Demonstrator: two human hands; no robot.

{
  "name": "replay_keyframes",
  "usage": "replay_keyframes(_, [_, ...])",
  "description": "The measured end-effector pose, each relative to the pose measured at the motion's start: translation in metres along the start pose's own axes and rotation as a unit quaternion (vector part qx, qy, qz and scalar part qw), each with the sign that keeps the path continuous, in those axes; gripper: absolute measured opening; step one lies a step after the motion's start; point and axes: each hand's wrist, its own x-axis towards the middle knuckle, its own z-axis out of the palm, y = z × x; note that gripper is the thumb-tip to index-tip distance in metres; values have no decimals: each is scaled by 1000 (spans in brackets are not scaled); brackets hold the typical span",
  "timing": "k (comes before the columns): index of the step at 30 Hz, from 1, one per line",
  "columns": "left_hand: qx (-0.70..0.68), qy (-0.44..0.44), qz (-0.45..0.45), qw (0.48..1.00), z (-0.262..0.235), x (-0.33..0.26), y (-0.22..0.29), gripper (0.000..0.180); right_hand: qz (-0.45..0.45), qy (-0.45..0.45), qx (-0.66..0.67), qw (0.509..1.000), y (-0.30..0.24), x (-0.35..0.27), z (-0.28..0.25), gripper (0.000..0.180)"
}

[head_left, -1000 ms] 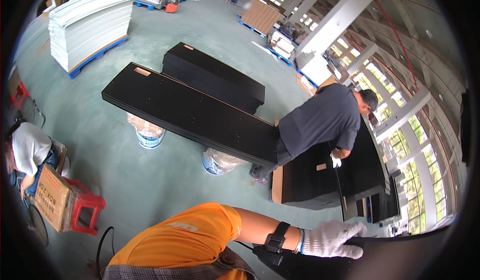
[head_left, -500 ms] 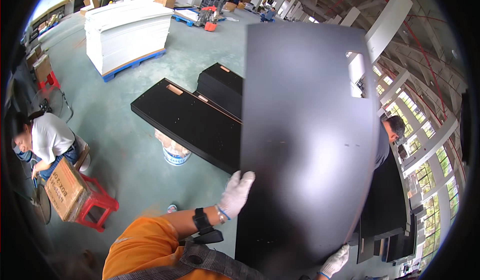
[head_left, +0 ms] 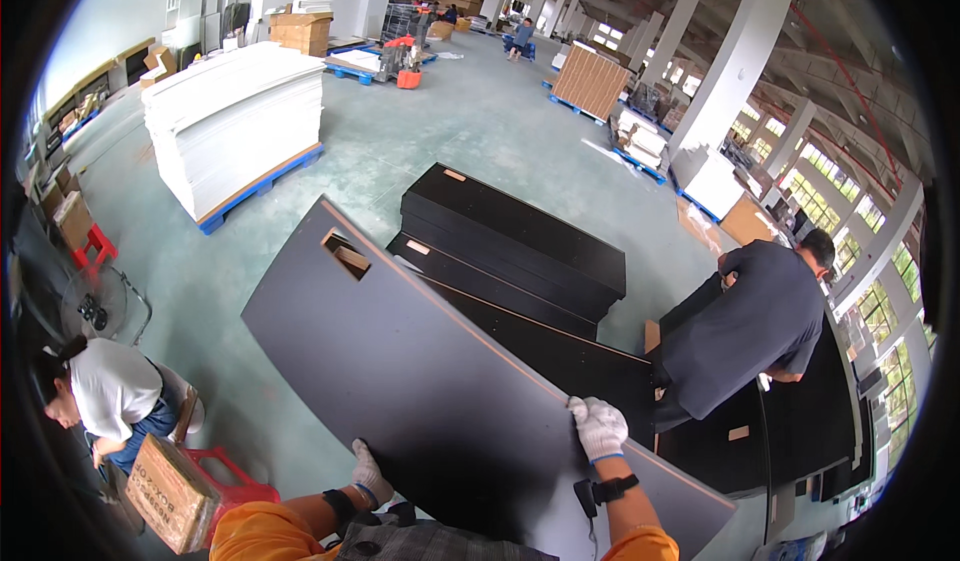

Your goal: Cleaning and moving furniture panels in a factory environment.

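Note:
A large black panel [head_left: 430, 361] with a rectangular cut-out near its far left end slants across in front of me, tilted. My left hand [head_left: 371, 475], in a white glove, is closed on its near edge with the thumb showing. My right hand [head_left: 600, 429], gloved too, grips the far, brown-edged side, fingers bent over the rim. Behind it lie stacked black panels [head_left: 515, 226], some with similar small cut-outs. The held panel hides part of these stacks; whether it touches them I cannot tell.
A co-worker in dark clothes [head_left: 745, 306] bends over more black panels [head_left: 815, 416] at the right. Left of me, a seated person in white [head_left: 120, 391] is beside a carton [head_left: 172, 491] on a red stool [head_left: 235, 476]. White sheets [head_left: 235, 126] stand on a blue pallet.
The panel has swung from nearly upright to a leftward slant, its cut-out end now at the left. My right hand is higher on its edge. The co-worker at right shows more fully.

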Motion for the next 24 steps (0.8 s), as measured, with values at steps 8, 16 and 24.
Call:
replay_keyframes(8, [-146, 1, -77, 986, -16, 1, 25, 97, -174, -46, -11, 984, -70, 118, 69, 25])
replay_keyframes(16, [-120, -39, -9, 992, -18, 60, 34, 96, -134, -187, 76, 970, -111, 212, 90, 47])
replay_keyframes(24, [-138, 86, -64, 985, 48, 111, 32, 99, -209, -214, 41, 953, -66, 295, 156, 26])
